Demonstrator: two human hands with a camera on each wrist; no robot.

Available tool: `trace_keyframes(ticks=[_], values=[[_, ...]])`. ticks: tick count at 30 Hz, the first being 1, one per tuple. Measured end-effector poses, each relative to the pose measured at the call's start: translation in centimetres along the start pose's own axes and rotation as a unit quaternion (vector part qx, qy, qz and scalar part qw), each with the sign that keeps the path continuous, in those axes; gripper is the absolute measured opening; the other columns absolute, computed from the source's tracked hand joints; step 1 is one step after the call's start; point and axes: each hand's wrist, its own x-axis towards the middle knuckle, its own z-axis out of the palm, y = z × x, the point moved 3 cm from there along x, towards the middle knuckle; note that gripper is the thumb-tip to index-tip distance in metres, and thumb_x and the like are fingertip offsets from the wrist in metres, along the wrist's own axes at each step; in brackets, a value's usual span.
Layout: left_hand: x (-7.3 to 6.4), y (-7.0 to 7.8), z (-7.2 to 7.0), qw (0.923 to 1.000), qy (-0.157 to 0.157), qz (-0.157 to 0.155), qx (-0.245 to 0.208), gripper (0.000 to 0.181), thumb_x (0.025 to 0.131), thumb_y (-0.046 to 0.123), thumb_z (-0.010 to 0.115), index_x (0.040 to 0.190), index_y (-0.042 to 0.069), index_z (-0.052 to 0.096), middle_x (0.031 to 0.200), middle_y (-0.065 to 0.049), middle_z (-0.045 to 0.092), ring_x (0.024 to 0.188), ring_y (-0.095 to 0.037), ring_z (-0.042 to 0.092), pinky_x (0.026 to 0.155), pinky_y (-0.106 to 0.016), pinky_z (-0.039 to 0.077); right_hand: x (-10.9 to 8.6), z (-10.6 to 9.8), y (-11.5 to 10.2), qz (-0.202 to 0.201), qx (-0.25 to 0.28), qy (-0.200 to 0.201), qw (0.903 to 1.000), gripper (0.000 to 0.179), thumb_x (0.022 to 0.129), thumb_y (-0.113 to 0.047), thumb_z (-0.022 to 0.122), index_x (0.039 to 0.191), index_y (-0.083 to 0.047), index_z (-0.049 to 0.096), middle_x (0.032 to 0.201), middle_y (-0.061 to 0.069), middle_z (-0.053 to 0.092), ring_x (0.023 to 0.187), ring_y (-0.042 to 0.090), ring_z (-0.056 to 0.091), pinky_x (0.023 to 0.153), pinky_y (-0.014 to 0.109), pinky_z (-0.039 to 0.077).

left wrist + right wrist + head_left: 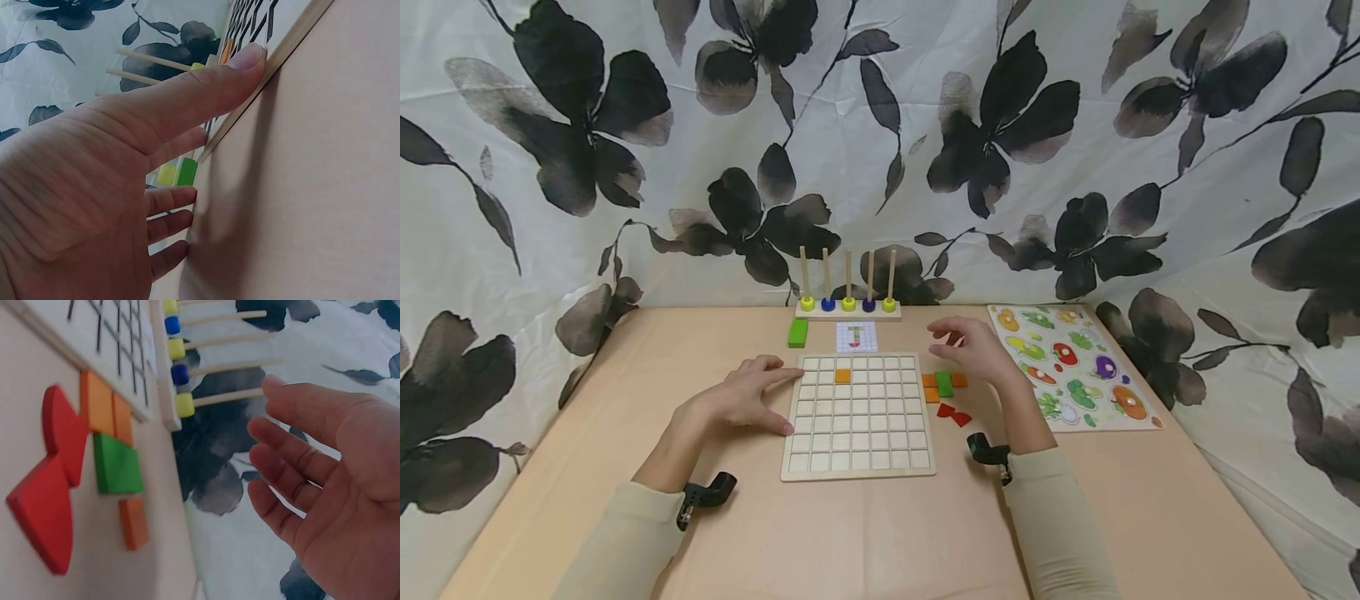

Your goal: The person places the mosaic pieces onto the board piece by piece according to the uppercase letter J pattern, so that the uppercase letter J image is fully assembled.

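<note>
A white gridded board (859, 439) with a pale wooden rim lies on the table, one orange square (843, 376) in its upper part. My left hand (737, 396) rests at the board's left side, thumb and index finger spread along the rim; the left wrist view shows the thumb (206, 94) against that edge. My right hand (973, 346) hovers past the board's upper right corner, its fingers loosely bent around nothing. Below it lie several orange pieces (97, 403), a green block (117, 464) and red pieces (42, 509) with rounded edges.
Behind the board lies a small grid card (856, 337) with a coloured figure. A peg stand (848, 315) with yellow and blue beads stands at the back, a green block (797, 333) before it. A fruit and vegetable picture sheet (1037, 321) lies at right. Floral cloth (880, 167) hangs behind.
</note>
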Motion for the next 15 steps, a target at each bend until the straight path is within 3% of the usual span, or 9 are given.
trace_keyframes(ticks=[9, 15], values=[[0.1, -0.1, 0.2, 1.0000, 0.001, 0.002, 0.003, 0.100, 0.071, 0.058, 0.090, 0.156, 0.025, 0.050, 0.159, -0.020, 0.036, 0.143, -0.043, 0.033, 0.112, -0.068, 0.033, 0.0, 0.5, 2.9, 0.057, -0.023, -0.055, 0.9966, 0.030, 0.096, -0.014, 0.075, 0.125, -0.009, 0.075, 0.115, 0.010, 0.072, 0.099, 0.027, 0.055, 0.076, 0.034, 0.049], [0.1, -0.1, 0.1, 1.0000, 0.002, 0.003, 0.006, 0.100, 0.071, 0.057, 0.091, 0.156, 0.024, 0.050, 0.158, -0.021, 0.036, 0.142, -0.043, 0.033, 0.112, -0.068, 0.033, 0.1, 0.9, 4.1, 0.061, -0.028, -0.090, 0.9936, 0.025, 0.097, -0.015, 0.075, 0.121, -0.011, 0.077, 0.107, 0.005, 0.072, 0.093, 0.025, 0.055, 0.072, 0.030, 0.049]])
